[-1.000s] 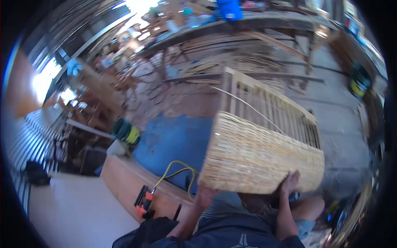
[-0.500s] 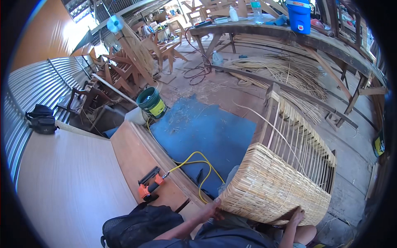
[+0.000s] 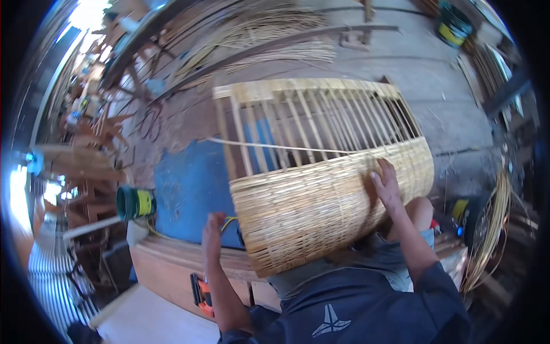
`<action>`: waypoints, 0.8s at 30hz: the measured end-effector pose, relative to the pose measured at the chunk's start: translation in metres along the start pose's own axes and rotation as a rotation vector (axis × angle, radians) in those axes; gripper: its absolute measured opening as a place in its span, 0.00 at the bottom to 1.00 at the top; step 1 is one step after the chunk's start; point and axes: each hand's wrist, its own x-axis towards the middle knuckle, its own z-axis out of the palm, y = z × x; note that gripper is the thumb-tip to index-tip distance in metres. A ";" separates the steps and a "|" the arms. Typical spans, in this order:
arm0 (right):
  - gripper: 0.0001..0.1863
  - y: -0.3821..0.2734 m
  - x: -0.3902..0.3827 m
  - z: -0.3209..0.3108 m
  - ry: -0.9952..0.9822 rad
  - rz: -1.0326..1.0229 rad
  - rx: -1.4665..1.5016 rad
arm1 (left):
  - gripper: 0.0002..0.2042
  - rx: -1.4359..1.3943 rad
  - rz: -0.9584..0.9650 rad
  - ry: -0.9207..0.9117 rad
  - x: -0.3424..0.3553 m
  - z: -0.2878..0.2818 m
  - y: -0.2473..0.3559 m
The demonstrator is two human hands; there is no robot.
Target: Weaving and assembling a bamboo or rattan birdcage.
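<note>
Stretching behind everything, the grey floor (image 3: 461, 117) gives open room right of centre. A half-woven frame (image 3: 321, 200) fills the middle of the picture, its lower edge over the person's lap, bare slats along its upper half and close weave below. A blue sheet (image 3: 189, 195) lies left of centre, running behind the frame's left edge. Over the weave, right of centre, the right hand (image 3: 388, 188) is spread, thumb apart from the fingers; whether it presses the surface is hard to tell. The left hand (image 3: 212, 232) is raised just beside the frame's left edge, fingers drawn narrow; I cannot tell whether they grip anything. One green bucket (image 3: 136, 203) sits at the left and another bucket (image 3: 454, 26) at the upper right; their contents cannot be made out. A thin pale strand (image 3: 275, 147) crosses the slats, reaching past the left edge.
</note>
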 end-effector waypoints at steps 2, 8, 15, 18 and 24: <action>0.27 0.007 0.012 0.001 0.031 -0.052 -0.097 | 0.33 -0.004 -0.002 -0.009 0.045 0.017 0.030; 0.33 -0.012 0.048 0.005 -0.224 0.044 -0.263 | 0.34 -0.100 0.319 0.084 0.118 0.053 0.114; 0.36 -0.025 0.062 0.029 -0.384 -0.027 -0.449 | 0.21 0.930 0.820 -0.055 0.057 0.129 0.175; 0.32 -0.016 0.055 0.036 -0.186 -0.151 -0.323 | 0.14 1.030 0.923 -0.032 0.042 0.152 0.181; 0.26 -0.005 0.050 0.040 -0.055 -0.225 -0.279 | 0.10 0.955 1.053 -0.085 0.057 0.152 0.166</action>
